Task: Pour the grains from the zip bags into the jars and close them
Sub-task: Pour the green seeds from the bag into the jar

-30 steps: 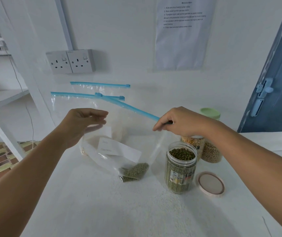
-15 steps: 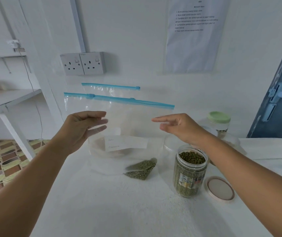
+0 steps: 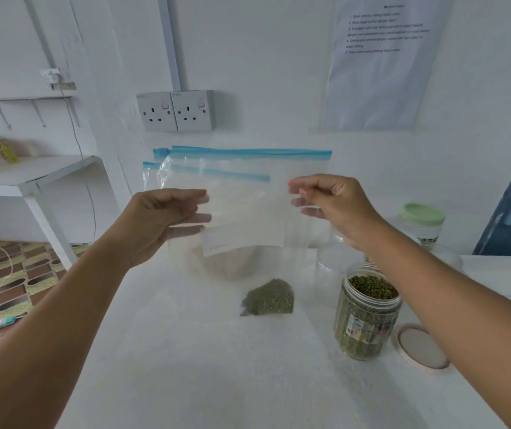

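Observation:
I hold a clear zip bag with a blue zip strip upright over the white table. My left hand pinches its left side, thumb in front and fingers behind the plastic. My right hand pinches its right side the same way. A small heap of green beans lies in the bag's bottom, down by the table. To the right stands an open jar nearly full of green beans. Its lid lies flat beside it.
A second zip bag with pale grains stands behind the held one, against the wall. A jar with a green lid and a clear jar stand at the back right. A white shelf is at the left.
The bag's zip strip has gone from slanted to level and risen. My right hand has left the zip's end and now pinches the bag's right side. The beans have settled lower.

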`<state>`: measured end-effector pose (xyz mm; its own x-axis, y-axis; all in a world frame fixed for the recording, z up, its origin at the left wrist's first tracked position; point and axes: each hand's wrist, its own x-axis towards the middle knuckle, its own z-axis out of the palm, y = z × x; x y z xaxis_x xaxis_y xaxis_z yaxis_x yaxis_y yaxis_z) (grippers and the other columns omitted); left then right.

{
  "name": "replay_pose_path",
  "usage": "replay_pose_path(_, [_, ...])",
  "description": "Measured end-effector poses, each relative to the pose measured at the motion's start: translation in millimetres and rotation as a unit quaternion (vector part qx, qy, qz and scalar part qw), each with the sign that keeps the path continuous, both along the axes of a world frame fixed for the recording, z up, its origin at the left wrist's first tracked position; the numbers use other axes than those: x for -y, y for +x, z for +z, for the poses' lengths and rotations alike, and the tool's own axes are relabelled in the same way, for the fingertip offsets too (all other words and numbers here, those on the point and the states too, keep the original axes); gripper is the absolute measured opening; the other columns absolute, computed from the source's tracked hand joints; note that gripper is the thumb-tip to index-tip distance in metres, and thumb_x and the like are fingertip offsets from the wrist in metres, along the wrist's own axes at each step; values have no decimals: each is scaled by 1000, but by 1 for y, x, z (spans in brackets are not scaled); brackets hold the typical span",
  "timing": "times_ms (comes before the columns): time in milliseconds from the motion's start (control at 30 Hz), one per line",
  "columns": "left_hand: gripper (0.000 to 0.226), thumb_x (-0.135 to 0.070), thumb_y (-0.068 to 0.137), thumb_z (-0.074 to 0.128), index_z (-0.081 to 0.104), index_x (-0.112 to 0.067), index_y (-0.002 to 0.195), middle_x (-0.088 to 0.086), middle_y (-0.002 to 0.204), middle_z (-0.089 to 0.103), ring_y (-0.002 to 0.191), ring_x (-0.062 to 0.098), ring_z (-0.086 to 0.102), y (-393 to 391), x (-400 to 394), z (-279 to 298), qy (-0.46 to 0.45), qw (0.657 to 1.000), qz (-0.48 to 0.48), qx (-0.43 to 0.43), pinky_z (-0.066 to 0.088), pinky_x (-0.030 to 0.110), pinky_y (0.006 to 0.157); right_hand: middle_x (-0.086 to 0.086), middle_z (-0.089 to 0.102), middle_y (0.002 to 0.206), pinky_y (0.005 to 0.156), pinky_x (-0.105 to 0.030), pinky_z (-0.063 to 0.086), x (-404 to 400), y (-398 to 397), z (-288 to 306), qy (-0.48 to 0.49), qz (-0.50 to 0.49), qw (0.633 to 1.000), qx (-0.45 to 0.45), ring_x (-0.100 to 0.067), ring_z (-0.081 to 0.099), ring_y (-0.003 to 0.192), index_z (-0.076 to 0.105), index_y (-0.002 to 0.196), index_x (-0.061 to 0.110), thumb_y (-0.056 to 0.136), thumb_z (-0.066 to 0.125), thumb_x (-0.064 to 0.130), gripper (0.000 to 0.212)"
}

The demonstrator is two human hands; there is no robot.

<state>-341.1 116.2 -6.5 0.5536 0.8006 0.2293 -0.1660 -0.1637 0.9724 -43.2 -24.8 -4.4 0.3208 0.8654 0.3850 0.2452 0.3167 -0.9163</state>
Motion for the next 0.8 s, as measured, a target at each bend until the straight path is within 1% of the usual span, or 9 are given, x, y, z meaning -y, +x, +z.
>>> replay_pose_path(100, [35, 13, 94, 58, 73, -4, 120, 17, 124, 74, 105, 41, 74, -5, -3, -15, -29, 999, 9, -15, 64, 43, 84, 10, 78, 114, 99, -32, 57, -6, -4, -13, -43, 16, 999, 15, -11, 73, 109, 80, 104, 36, 98, 69, 8, 31])
replay_pose_path(200, [43, 13, 91, 62, 72, -8, 127, 12, 130, 72, 109, 42, 73, -11, -4, -30, -60, 998, 8, -27, 63, 46, 88, 20, 73, 120, 108, -23, 48, -8, -8, -38, -104, 52, 991, 62, 5, 63, 121, 77, 111, 43, 96, 72, 7, 39])
replay_pose_path(267, [48, 13, 91, 63, 72, -13, 130, 8, 134, 71, 108, 41, 74, -15, -4, -33, -57, 998, 12, -30, 63, 46, 89, 14, 75, 119, 103, -23, 52, -8, -8, -46, -123, 57, 989, 55, -2, 67, 117, 76, 115, 41, 95, 73, 6, 41])
replay_pose_path(333, [51, 12, 93, 62, 71, -17, 133, 6, 134, 70, 107, 40, 74, -20, -4, -33, -43, 998, 16, -37, 62, 46, 90, 4, 79, 112, 94, -26, 57, -9, -9, -48, -125, 48, 991, 23, -13, 74, 103, 75, 118, 36, 96, 71, 4, 39])
replay_pose_path(400, [52, 11, 95, 60, 67, -18, 138, 9, 129, 73, 105, 41, 74, -22, -3, -34, -34, 999, 15, -40, 62, 45, 90, 3, 79, 110, 88, -25, 58, -11, -11, -49, -114, 34, 993, 10, -13, 74, 92, 75, 118, 32, 98, 68, 3, 36])
replay_pose_path(433, [53, 11, 95, 60, 65, -17, 140, 11, 126, 74, 104, 40, 75, -22, -3, -34, -30, 999, 19, -40, 63, 44, 90, 3, 80, 110, 88, -24, 57, -13, -12, -50, -106, 29, 994, 6, -12, 73, 90, 75, 117, 32, 98, 68, 4, 35])
replay_pose_path(533, [51, 10, 94, 63, 64, -14, 139, 14, 120, 76, 100, 37, 76, -21, -5, -28, -15, 999, 38, -30, 63, 41, 89, 1, 79, 111, 92, -27, 58, -18, -16, -49, -79, 22, 996, -22, -14, 73, 91, 76, 118, 28, 97, 69, 3, 33])
replay_pose_path(633, [49, 10, 93, 64, 66, -15, 136, 13, 118, 77, 98, 34, 77, -20, -10, -18, 4, 999, 44, -18, 64, 39, 88, 1, 79, 111, 90, -24, 59, -20, -16, -42, -63, 18, 997, -43, -13, 74, 91, 76, 119, 24, 96, 70, 3, 32])
replay_pose_path(800, [48, 11, 93, 65, 67, -13, 135, 15, 120, 76, 99, 36, 77, -22, -14, -29, -14, 998, 42, -34, 63, 40, 88, 2, 79, 111, 87, -24, 56, -22, -19, -54, -88, 22, 996, -19, -11, 73, 92, 77, 115, 27, 96, 70, 1, 34])
